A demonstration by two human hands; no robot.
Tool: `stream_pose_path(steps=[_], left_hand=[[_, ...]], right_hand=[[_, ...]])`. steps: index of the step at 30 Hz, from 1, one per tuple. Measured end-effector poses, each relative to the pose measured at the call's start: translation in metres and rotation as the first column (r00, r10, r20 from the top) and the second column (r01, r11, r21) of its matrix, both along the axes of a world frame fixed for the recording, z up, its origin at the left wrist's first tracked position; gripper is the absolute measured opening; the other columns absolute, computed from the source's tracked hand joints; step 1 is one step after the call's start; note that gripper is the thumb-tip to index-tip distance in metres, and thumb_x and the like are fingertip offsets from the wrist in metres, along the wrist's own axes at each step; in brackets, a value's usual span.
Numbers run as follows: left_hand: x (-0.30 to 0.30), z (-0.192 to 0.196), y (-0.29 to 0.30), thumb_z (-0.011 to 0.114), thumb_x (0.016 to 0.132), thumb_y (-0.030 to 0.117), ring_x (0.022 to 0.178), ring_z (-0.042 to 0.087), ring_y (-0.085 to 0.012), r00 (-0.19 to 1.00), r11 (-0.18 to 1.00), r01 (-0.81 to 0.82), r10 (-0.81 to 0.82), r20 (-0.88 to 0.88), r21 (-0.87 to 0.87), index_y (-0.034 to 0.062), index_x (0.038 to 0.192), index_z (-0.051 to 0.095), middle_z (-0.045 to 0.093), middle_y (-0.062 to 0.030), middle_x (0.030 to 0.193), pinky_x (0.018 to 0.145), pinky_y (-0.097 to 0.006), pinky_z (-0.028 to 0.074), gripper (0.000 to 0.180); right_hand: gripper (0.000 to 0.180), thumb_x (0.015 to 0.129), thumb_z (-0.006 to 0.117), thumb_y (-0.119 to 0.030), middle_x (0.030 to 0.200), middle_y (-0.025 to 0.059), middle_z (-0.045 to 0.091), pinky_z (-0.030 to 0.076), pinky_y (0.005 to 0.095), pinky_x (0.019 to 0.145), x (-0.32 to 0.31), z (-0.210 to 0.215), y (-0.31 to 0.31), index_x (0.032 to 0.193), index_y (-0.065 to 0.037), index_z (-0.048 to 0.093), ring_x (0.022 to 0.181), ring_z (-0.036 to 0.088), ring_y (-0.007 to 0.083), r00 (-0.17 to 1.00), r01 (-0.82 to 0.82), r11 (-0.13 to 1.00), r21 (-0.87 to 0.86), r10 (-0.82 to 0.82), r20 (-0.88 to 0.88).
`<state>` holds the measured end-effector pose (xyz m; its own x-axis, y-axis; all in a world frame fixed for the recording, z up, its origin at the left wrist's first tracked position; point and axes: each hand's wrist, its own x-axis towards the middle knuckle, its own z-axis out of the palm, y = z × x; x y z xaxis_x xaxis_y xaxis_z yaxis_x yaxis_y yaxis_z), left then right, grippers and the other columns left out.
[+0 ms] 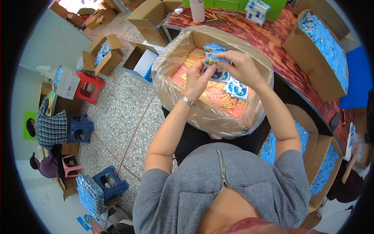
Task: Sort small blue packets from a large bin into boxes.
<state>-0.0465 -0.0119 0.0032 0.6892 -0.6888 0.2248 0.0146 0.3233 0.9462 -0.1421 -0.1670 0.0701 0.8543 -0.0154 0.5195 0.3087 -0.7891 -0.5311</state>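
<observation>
Over a carton lined with clear plastic [165, 74], my left hand [197, 81] and my right hand [244, 69] come together on a small blue-and-white packet [213, 49]. Fingers of both hands are closed on it, and they hide part of its lower half. Loose thin pink and yellow sticks [222, 94] fill the carton beneath. A white-and-blue packet [237, 89] lies on the sticks below my right hand. Another blue packet [221, 75] shows just under my hands, partly covered by them.
Beyond the carton stands a red-patterned table [241, 35] with a pale pink bottle [197, 11] and a large box of blue packets [325, 43]. More packet-filled boxes [323, 171] sit at my right. Stools [111, 183] and two people [50, 128] are at the left.
</observation>
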Motion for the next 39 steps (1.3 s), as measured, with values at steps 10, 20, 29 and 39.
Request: stream_pose_path(steps=[10,20,29,39], left_hand=[[0.022,-0.031,-0.008,0.067,0.087,0.024,0.096,0.065,-0.0217,0.847,0.848,-0.120,-0.185,0.499,0.517,0.0015,0.113,0.062,0.067,-0.0141,0.105,0.083,-0.034,0.052,0.035],[0.042,-0.074,-0.053,0.063,0.085,0.031,0.112,0.057,-0.0351,0.365,0.479,-0.227,-0.765,0.530,0.848,0.0103,0.116,0.059,0.059,-0.0157,0.120,0.089,-0.048,0.050,0.037],[0.038,-0.067,-0.055,0.063,0.086,0.032,0.101,0.061,-0.0373,0.328,0.562,-0.207,-0.731,0.598,0.801,0.0028,0.114,0.060,0.063,-0.0199,0.109,0.087,-0.046,0.050,0.040],[0.013,-0.043,-0.043,0.066,0.088,0.035,0.086,0.067,-0.0254,0.638,0.840,-0.041,-0.394,0.662,0.540,-0.0006,0.107,0.067,0.069,-0.0148,0.097,0.077,-0.037,0.053,0.040]], right_hand=[[0.024,0.087,0.062,-0.019,0.101,0.0151,0.064,0.052,0.0466,0.077,0.029,-0.135,-0.047,0.110,-0.013,0.060,0.089,0.065,0.0374,0.886,0.317,0.941,-0.118,-0.338,-0.318],[0.043,0.075,0.076,-0.036,0.099,0.0185,0.064,0.053,0.0449,0.080,-0.008,-0.102,-0.078,0.103,-0.007,0.062,0.095,0.064,0.0356,0.661,0.124,0.811,-0.572,-0.497,-0.562],[0.030,0.077,0.073,-0.026,0.101,0.0211,0.066,0.053,0.0457,0.080,-0.021,-0.120,-0.094,0.097,-0.005,0.064,0.096,0.064,0.0383,0.593,0.172,0.849,-0.500,-0.494,-0.635],[0.010,0.087,0.059,-0.015,0.081,0.0141,0.067,0.050,0.0435,0.072,-0.039,-0.037,-0.071,0.090,-0.006,0.062,0.080,0.062,0.0387,0.932,0.157,0.935,-0.319,-0.247,-0.266]])
